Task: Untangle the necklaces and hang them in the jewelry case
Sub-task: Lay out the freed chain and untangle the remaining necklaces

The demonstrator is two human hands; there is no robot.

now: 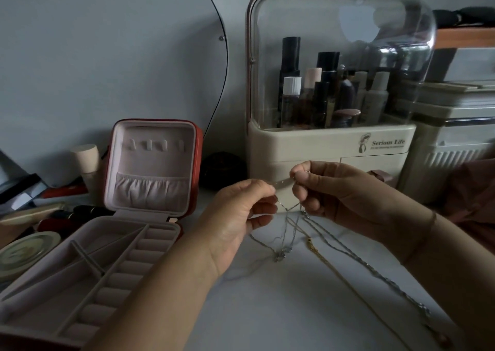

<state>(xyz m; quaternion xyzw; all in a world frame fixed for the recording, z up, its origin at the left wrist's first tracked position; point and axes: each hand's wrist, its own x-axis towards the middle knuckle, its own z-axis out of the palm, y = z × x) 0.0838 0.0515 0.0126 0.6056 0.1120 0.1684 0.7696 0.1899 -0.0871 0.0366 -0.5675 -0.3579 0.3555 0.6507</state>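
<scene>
Both hands are raised over the white table, pinching a tangle of thin chains. My left hand [241, 216] pinches a silver chain [284, 230] between thumb and fingers. My right hand [334, 192] pinches the same strand a short way to the right, and the piece between them is stretched taut. Below the hands the chains hang down and cross each other. A small silver pendant [281, 254] dangles near the table. A gold chain [329, 265] and a twisted silver chain [385, 278] trail across the table to the lower right. The red jewelry case [199, 147] stands open at left, its lid hooks [155, 145] bare.
A cream cosmetics organizer [321, 141] with a clear dome stands just behind my hands. Left of the case lie a round tin [24, 251], lipsticks and small boxes. A cream storage box [450, 141] and pink cloth [476, 190] sit at right. A mirror edge [226, 56] leans on the wall.
</scene>
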